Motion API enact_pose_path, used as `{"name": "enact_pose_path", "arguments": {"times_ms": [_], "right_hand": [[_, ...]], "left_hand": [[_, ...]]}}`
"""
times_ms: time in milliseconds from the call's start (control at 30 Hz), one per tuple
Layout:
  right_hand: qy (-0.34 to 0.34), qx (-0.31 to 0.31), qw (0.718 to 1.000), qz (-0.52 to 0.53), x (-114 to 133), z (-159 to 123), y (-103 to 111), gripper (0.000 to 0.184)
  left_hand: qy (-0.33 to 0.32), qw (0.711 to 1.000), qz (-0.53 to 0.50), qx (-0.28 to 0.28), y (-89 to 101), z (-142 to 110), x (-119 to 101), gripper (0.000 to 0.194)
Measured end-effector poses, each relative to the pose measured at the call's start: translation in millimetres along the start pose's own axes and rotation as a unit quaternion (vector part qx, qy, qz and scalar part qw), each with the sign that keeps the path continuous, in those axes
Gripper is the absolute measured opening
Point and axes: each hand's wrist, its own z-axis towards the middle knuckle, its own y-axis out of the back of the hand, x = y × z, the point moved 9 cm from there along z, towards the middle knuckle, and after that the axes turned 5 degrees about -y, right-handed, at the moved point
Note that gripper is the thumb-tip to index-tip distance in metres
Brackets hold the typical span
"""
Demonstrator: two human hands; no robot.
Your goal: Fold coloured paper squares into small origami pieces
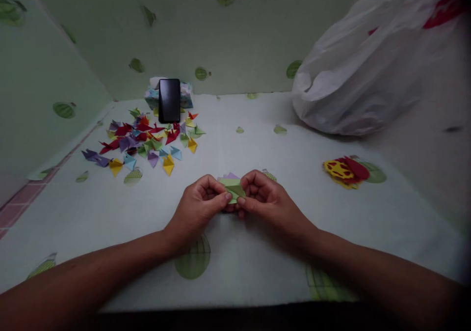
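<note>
- Paper (234, 187): light green, folded, located between both hands over white tablecloth (253, 262).
- Left hand (198, 201): fingers curled, pinching its left side.
- Right hand (268, 198): likewise curled, pinching its right side.
- Phone (170, 100): upright, behind coloured folded pieces (168, 164).

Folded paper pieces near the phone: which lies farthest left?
The leftmost purple piece; its purple neighbour and all the rest lie further right.
</note>
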Motion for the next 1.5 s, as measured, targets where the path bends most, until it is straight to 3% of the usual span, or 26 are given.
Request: {"name": "enact_pose_path", "arguments": {"times_ms": [833,1333,1500], "right_hand": [[-0.009,0.019,0.999,0.040,-4,1,-1,0.020],[-0.001,0.007,0.999,0.048,-3,1,0,0.020],[-0.001,0.008,0.999,0.050,-3,1,0,0.021]], "left_hand": [[-0.035,0.999,-0.002,0.026,0.1,1,-4,0.024],[-0.093,0.995,0.016,0.020,0.2,0,-15,0.020],[-0.076,0.996,0.026,0.028,-1.2,0,-14,0.016]]}}
